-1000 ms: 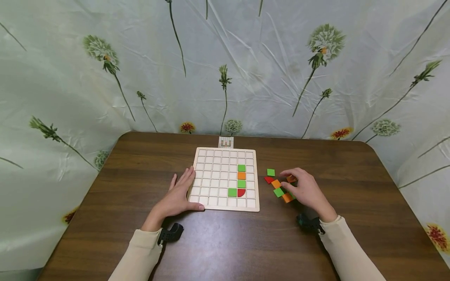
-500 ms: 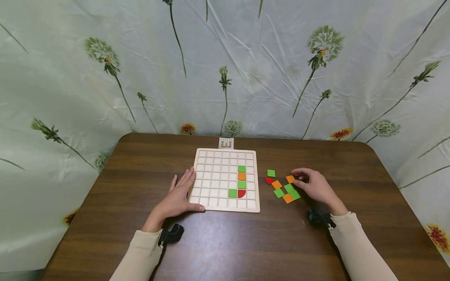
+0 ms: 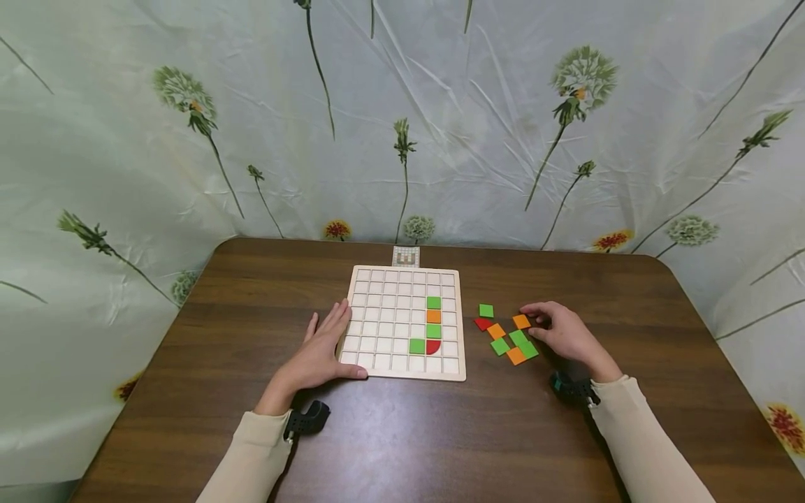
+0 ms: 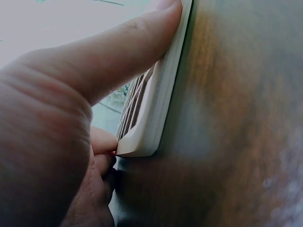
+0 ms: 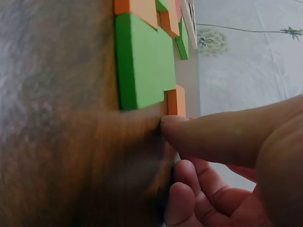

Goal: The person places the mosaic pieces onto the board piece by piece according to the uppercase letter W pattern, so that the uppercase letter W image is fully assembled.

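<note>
My left hand (image 3: 317,351) rests along the left side of a pale wooden grid board (image 3: 403,288), its fingers extended at the edge and its thumb at the near left corner. In the left wrist view the thumb (image 4: 128,49) lies across the board's rim. Set in the grid are several green and orange square tiles and a red quarter-round tile (image 3: 432,346). Right of the loose tiles is my right hand (image 3: 562,334), fingers loosely bent. Its thumb and index finger are close beside an orange tile (image 3: 521,321), which lies flat on the table.
Several loose tiles lie between board and right hand, among them a green tile (image 3: 486,310), a red tile (image 3: 483,323) and another orange tile (image 3: 516,355). A small patterned card (image 3: 405,256) sits behind the board on the brown table (image 3: 402,447). A flowered curtain hangs behind.
My right hand has drawn back rightward from over the loose tiles, uncovering green ones, and its thumb has eased slightly off the orange tile. The left hand stays on the board.
</note>
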`<state>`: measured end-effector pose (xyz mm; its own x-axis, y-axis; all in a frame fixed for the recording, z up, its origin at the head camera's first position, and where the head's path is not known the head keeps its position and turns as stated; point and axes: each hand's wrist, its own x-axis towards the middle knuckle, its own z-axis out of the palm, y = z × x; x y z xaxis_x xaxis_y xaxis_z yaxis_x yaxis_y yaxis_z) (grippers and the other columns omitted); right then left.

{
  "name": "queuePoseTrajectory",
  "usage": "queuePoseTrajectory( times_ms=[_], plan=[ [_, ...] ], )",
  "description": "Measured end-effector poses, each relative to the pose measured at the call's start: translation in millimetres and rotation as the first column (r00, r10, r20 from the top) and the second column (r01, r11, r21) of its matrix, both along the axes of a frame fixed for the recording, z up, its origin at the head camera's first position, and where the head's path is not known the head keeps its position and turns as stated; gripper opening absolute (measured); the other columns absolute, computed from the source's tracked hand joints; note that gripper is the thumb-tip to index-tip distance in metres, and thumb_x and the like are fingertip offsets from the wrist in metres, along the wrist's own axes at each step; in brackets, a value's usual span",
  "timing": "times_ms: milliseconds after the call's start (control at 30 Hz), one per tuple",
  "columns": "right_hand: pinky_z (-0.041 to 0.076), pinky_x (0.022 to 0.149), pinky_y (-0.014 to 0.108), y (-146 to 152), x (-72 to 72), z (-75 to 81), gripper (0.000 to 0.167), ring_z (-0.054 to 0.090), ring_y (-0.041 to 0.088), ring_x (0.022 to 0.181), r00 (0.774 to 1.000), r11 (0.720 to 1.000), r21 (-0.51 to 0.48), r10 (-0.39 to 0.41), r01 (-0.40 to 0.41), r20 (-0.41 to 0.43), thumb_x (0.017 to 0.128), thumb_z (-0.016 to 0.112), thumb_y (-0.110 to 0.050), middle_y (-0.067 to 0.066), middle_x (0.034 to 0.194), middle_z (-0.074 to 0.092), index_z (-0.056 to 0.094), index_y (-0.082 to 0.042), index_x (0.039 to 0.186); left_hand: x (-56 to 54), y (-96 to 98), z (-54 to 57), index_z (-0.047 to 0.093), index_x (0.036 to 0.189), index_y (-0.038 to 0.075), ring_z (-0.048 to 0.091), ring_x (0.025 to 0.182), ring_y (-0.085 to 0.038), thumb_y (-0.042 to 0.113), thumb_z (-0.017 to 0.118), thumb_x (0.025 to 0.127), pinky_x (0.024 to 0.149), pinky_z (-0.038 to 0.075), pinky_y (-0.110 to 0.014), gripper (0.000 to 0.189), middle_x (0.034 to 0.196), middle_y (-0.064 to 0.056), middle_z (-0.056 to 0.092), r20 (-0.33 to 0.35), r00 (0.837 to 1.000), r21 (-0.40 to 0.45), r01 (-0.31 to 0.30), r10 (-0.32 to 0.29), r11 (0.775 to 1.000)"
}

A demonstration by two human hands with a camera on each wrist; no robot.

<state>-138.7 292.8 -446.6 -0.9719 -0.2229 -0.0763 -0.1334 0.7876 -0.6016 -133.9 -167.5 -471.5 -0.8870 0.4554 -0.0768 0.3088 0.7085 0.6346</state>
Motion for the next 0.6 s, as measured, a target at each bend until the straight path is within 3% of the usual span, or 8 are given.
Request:
queuePoseTrajectory(
  times_ms=[600],
  plan=[
    [0.050,0.085,0.052,-2.8,-1.8,-1.4,0.025,0.059,0.032,0.095,0.994,0.996,0.069,0.069,-0.063,-0.082,0.094,0.065,0.003,0.020,0.111,0.063,0.067,0.004,0.119,0.3,0.2,-0.2,0.013,0.159,-0.002,0.001,0.155,-0.030,0.054,0.086,0.072,0.118,-0.010,-0.057,0.127,0.168,-0.013,0.003,-0.001,1.000,0.004,-0.002,0.002,1.000]
  ],
)
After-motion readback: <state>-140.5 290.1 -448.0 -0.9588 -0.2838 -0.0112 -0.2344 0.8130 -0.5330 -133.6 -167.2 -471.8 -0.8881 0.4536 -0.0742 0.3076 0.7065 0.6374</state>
